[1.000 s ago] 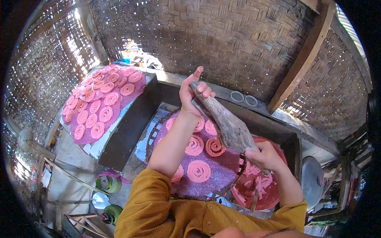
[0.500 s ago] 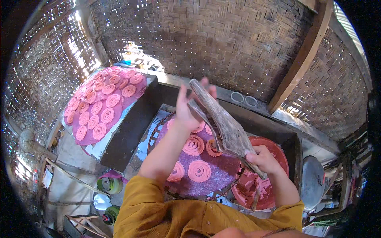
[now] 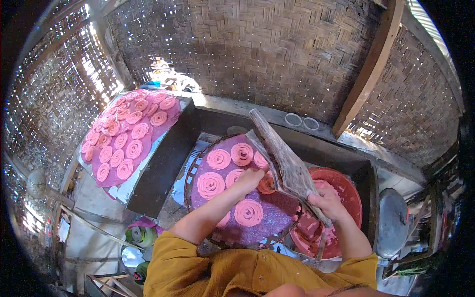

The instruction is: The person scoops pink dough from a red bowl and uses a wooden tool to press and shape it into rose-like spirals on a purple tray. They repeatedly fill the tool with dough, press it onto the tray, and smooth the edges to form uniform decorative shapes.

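In my right hand (image 3: 327, 202) is the narrow lower end of a weathered wooden press-like tool (image 3: 287, 161) with two long arms that spread apart toward the far side. It slants over a round tray with a purple cloth (image 3: 267, 230), on which lie several pink spiral dough coils (image 3: 249, 213). My left hand (image 3: 251, 179) is low over the coils, its fingers drawn together beside a darker, shaded coil (image 3: 267, 184) under the tool. What those fingers hold, if anything, is hidden.
A red basin (image 3: 354, 198) with pink dough stands at the right. Finished-looking coils cover another purple cloth (image 3: 106, 175) at the far left. A dark trough wall (image 3: 161, 166) runs between. Two white rings (image 3: 310, 123) lie on the back ledge, and a metal lid (image 3: 393, 218) is far right.
My left hand has come down from the tool's far end to the coils, its fingers drawing together. The tool's far end has shifted slightly right and nearer; my right hand still grips it.
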{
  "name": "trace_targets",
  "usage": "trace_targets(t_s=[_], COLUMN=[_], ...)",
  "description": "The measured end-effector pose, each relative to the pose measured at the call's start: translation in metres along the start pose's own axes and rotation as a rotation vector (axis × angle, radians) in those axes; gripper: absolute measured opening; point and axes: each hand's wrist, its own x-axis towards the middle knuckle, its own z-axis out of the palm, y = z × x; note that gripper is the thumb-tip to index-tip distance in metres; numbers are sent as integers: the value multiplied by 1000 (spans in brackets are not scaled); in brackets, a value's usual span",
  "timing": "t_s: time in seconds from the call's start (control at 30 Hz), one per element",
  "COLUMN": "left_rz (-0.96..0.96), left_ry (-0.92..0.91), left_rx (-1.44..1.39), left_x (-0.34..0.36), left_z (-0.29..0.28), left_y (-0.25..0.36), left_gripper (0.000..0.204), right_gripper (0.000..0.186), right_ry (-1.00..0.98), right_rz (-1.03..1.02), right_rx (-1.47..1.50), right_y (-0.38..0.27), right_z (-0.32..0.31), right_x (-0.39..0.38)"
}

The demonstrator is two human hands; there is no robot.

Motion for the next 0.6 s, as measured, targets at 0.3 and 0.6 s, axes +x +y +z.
trace_targets(t_s=[0.3, 0.6], left_rz=[101, 475], left_ry=[-32, 116], left_rx=[208, 720], left_x=[-37, -48], left_z=[2, 13], left_y=[37, 33], left_gripper=[55, 39], right_gripper=[44, 52], right_ry=[73, 117], right_rz=[-52, -90], right_rx=[20, 119], right_y=[6, 5], right_z=[-4, -18], right_x=[-2, -14])
